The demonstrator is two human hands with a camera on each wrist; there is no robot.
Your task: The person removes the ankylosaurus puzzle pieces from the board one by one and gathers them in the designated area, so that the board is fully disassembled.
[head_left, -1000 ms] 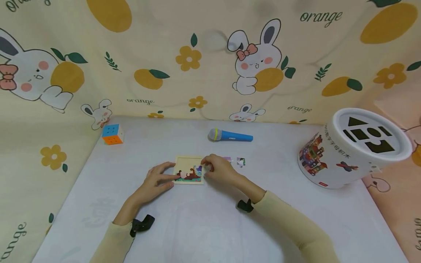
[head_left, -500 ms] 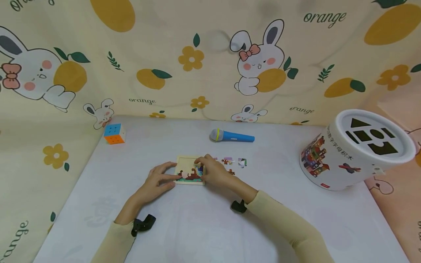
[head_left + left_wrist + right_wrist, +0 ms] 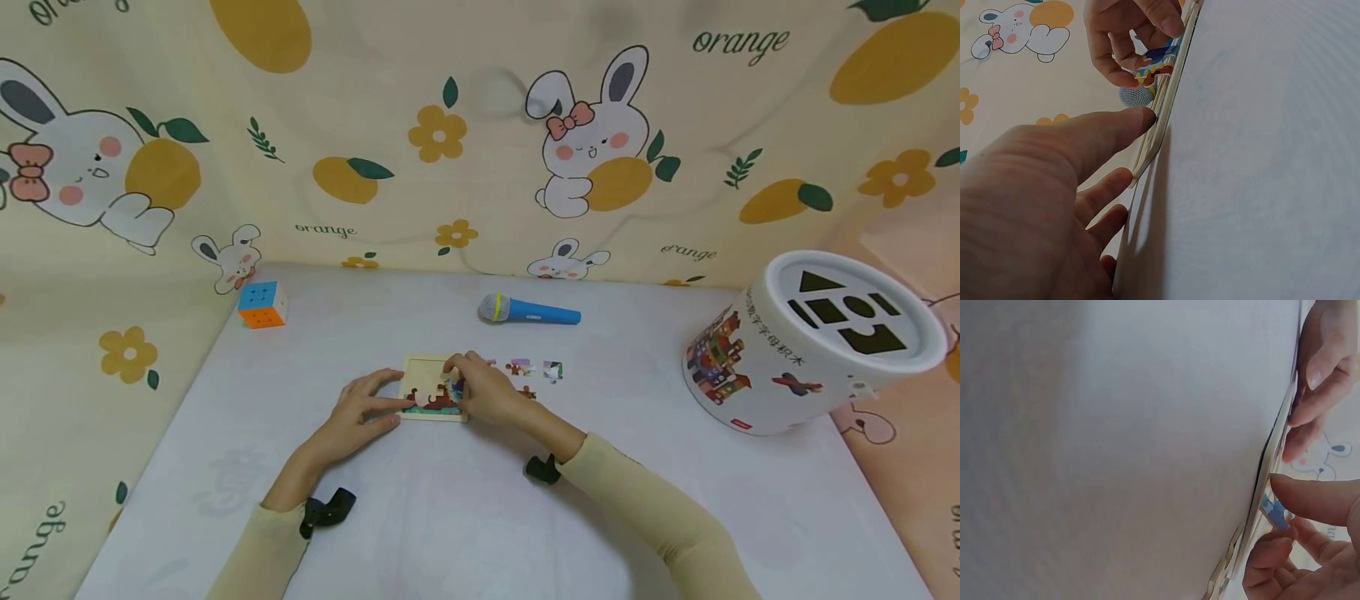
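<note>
A shallow wooden puzzle tray (image 3: pixel 424 370) lies on the table, its lower part filled with a brown, white and green picture and its upper part bare. At its left side my left hand (image 3: pixel 351 423) has its fingers extended, the index finger reaching over the picture and the thumb by the near left corner. My right hand (image 3: pixel 489 393) is over the tray's right side. It pinches a puzzle piece (image 3: pixel 1277 515), mostly blue in the right wrist view, tilted close over the tray. From the left wrist side, the piece (image 3: pixel 1159 57) also shows yellow and red.
Several loose puzzle pieces (image 3: pixel 553 371) lie right of the tray, partly behind my right hand. Farther back are a blue toy microphone (image 3: pixel 536 312) and a puzzle cube (image 3: pixel 261 306). A large white bucket (image 3: pixel 802 350) with a shape-hole lid stands at the right.
My right hand has moved left from the tray's right edge to over its picture, uncovering more loose pieces. During the last half second it hardly moves. My left hand stays at the tray.
</note>
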